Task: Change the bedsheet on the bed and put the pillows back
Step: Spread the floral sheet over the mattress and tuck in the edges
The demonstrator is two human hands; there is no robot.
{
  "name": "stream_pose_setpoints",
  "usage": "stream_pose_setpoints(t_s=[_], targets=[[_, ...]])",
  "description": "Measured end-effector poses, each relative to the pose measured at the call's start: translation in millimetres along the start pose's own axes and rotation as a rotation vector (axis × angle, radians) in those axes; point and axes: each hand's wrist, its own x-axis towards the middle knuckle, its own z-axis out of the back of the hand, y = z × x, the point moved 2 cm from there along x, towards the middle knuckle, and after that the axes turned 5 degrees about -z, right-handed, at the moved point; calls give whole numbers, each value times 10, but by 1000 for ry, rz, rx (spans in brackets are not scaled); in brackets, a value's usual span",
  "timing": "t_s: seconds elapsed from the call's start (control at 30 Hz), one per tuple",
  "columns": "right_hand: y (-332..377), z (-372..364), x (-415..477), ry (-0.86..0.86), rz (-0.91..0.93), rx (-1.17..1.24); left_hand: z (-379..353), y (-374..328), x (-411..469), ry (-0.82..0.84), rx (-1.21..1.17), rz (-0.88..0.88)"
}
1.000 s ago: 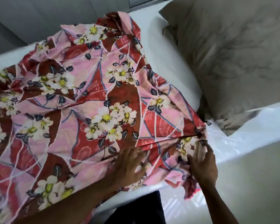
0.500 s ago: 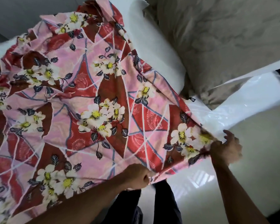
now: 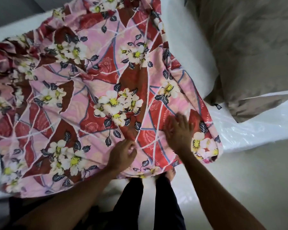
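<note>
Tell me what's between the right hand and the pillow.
Head view: the sheet extends from under the right hand to its edge, then a strip of bare white mattress reaches the pillow.

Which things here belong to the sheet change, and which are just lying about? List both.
Job: floral bedsheet, plastic-wrapped mattress, taupe pillow, left hand pinching the sheet, right hand pressing it.
Just there: pale floor, grey wall.
</note>
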Motion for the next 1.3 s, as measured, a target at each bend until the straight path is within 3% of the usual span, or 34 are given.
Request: stream_pose_setpoints(t_s=[0.13,0.23,0.33,0.43,0.57,0.7,0.87,1.0,1.23,1.3], targets=[[-534,305,517,-90,-358,-40,189,304,-1,44,28,83],[-616,486,571,-72,-401,-59,238,390,54,139,-46,158],[-356,511,398,-134,-240,-36,237,351,157,170,-130,253],[104,269,109,-144,-3,91,259,320,135,65,-195,331],[1034,-180,-383,69,328,223,430,582,-85,-205,-217,459],[1857,-544,-924,272,550,189,683,1199,-555,-425,-188,620],[2616,-950,-1147,376,641,50,1107,2240,-1449,-663,-57,869],[3313,-1246,-1059,390,666,-65,1420,3019,-2065,-667,-34,1125],[5039,-1962,-989,498,788,-140,1655,3806,-2475,-536,-129,1144],[5467,-2155,-1007,554,849,-163,1686,3933,-2494,-530,-253,1153]])
